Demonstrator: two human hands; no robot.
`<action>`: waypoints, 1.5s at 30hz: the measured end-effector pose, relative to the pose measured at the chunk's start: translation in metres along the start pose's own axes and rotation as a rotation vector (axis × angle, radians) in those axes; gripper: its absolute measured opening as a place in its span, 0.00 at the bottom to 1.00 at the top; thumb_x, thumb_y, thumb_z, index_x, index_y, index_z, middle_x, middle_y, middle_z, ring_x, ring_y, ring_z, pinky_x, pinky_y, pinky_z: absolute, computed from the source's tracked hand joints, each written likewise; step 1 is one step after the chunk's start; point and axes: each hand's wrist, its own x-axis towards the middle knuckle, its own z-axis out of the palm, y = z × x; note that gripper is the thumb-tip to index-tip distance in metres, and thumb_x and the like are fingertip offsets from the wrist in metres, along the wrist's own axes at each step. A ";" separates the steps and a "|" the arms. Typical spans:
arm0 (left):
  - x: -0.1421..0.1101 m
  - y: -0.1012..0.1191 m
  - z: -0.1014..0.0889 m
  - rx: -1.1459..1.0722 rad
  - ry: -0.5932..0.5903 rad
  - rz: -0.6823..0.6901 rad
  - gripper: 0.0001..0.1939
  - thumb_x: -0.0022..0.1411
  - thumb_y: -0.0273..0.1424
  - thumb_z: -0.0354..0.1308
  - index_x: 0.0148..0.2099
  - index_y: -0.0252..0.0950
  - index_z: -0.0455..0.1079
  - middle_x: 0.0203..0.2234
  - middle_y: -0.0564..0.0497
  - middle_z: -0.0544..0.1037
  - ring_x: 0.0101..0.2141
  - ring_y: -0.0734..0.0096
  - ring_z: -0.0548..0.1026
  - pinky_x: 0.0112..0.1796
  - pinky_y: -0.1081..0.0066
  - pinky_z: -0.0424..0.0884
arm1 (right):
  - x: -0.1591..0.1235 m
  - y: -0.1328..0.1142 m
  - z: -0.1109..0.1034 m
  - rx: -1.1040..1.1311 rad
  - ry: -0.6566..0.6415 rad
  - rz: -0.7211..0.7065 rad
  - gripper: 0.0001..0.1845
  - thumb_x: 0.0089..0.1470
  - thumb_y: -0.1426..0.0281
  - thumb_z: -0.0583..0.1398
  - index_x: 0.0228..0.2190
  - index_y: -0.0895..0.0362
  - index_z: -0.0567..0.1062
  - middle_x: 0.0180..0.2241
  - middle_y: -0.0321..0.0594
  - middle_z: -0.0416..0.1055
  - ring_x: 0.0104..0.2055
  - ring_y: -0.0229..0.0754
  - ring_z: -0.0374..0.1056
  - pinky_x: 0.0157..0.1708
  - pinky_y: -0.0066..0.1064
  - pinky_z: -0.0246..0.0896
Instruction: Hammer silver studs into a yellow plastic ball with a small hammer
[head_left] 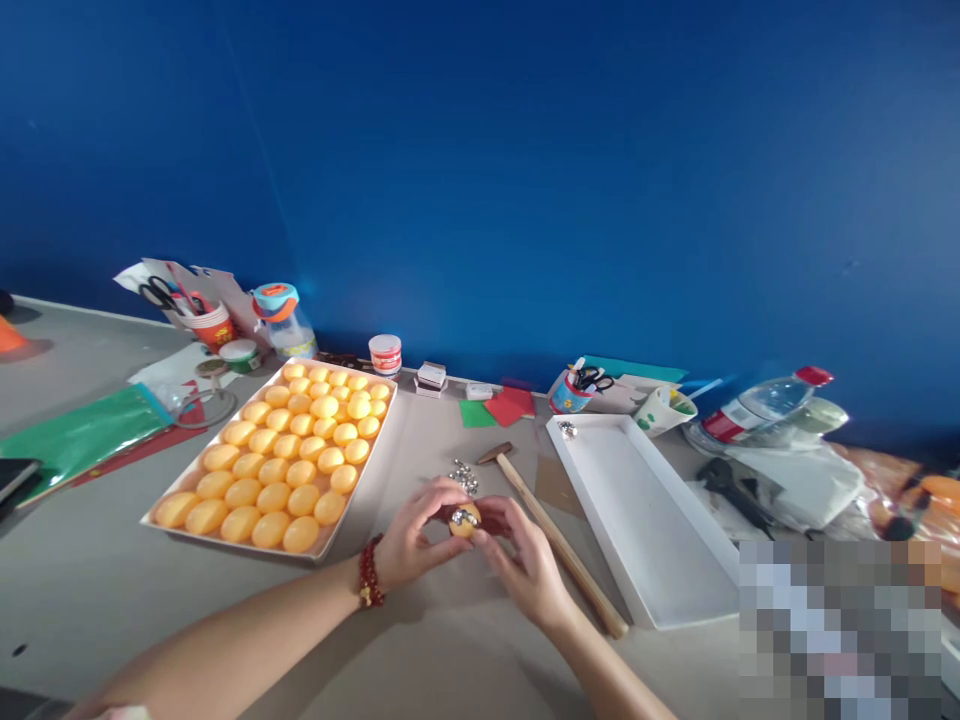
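Observation:
Between both hands is a small orange ball (pixel 466 530) that looks like a table tennis ball, with shiny silver metal bits on its upper side. My left hand (pixel 416 530) grips it from the left, thumb and fingers curled around it; a red bead bracelet is on that wrist. My right hand (pixel 525 560) closes on the ball's right side with its fingertips. Just beyond the hands lies a pile of small silver metal pieces (pixel 465 477). A hammer (pixel 564 545) with a wooden handle rests to the right of my right hand.
At left stands a shallow box (pixel 319 555) of many orange balls. A long white tray (pixel 660 530) at right has a few silver pieces (pixel 567 430) in its far corner. Cups of scissors and pens, a water bottle (pixel 765 405) and a white-lidded tub (pixel 385 354) stand farther back.

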 end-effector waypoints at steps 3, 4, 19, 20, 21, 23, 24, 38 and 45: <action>0.001 -0.001 0.001 0.003 0.005 0.037 0.23 0.57 0.38 0.65 0.52 0.38 0.67 0.44 0.43 0.72 0.46 0.60 0.71 0.46 0.64 0.70 | -0.001 0.003 0.001 0.143 -0.017 0.055 0.12 0.62 0.65 0.57 0.47 0.53 0.68 0.46 0.45 0.73 0.45 0.45 0.72 0.45 0.34 0.68; 0.001 -0.002 0.001 0.002 0.005 0.037 0.23 0.57 0.40 0.65 0.52 0.38 0.67 0.44 0.44 0.72 0.45 0.60 0.71 0.45 0.64 0.70 | -0.001 0.003 0.001 0.174 -0.021 0.065 0.12 0.62 0.64 0.57 0.47 0.53 0.68 0.46 0.45 0.73 0.45 0.45 0.72 0.44 0.33 0.68; 0.000 0.011 -0.005 0.009 -0.005 0.082 0.17 0.65 0.35 0.55 0.54 0.38 0.66 0.42 0.44 0.71 0.43 0.62 0.70 0.45 0.62 0.68 | 0.003 0.000 0.002 0.738 -0.199 0.171 0.15 0.62 0.63 0.58 0.49 0.54 0.69 0.45 0.44 0.71 0.44 0.43 0.69 0.45 0.38 0.65; 0.000 0.010 -0.005 0.011 -0.001 0.081 0.17 0.64 0.35 0.56 0.54 0.38 0.66 0.42 0.45 0.71 0.43 0.63 0.70 0.44 0.63 0.68 | 0.003 0.000 0.002 0.741 -0.209 0.167 0.15 0.62 0.63 0.59 0.49 0.54 0.69 0.44 0.44 0.72 0.44 0.42 0.69 0.45 0.38 0.65; 0.000 0.008 -0.004 0.013 0.001 0.075 0.17 0.64 0.36 0.56 0.54 0.39 0.67 0.42 0.45 0.71 0.42 0.63 0.70 0.44 0.63 0.68 | 0.003 -0.001 0.003 0.740 -0.208 0.160 0.16 0.61 0.63 0.60 0.49 0.54 0.69 0.44 0.44 0.72 0.43 0.42 0.69 0.44 0.37 0.66; -0.001 0.005 -0.004 0.009 0.003 0.061 0.18 0.64 0.38 0.57 0.54 0.39 0.67 0.42 0.45 0.70 0.42 0.63 0.70 0.43 0.64 0.68 | 0.003 0.000 0.004 0.733 -0.192 0.148 0.16 0.60 0.64 0.61 0.49 0.54 0.69 0.43 0.43 0.72 0.41 0.41 0.69 0.43 0.35 0.66; -0.001 0.004 -0.003 0.003 0.002 0.058 0.18 0.64 0.39 0.57 0.54 0.39 0.67 0.42 0.45 0.71 0.42 0.63 0.70 0.42 0.65 0.69 | 0.003 0.000 0.004 0.732 -0.184 0.147 0.16 0.60 0.64 0.61 0.48 0.54 0.69 0.42 0.42 0.72 0.41 0.40 0.69 0.43 0.35 0.66; -0.001 0.005 -0.006 -0.123 -0.046 0.090 0.17 0.69 0.36 0.47 0.56 0.38 0.66 0.42 0.43 0.71 0.43 0.60 0.69 0.43 0.60 0.68 | 0.002 0.008 0.005 0.799 -0.212 0.162 0.16 0.60 0.63 0.60 0.49 0.54 0.70 0.40 0.42 0.72 0.40 0.42 0.70 0.41 0.39 0.68; -0.003 0.006 -0.006 -0.175 -0.043 0.011 0.19 0.68 0.34 0.48 0.59 0.40 0.63 0.50 0.41 0.68 0.46 0.58 0.70 0.43 0.60 0.71 | 0.002 0.001 0.003 0.553 -0.088 0.104 0.17 0.60 0.61 0.60 0.49 0.54 0.69 0.41 0.43 0.72 0.37 0.42 0.71 0.39 0.37 0.69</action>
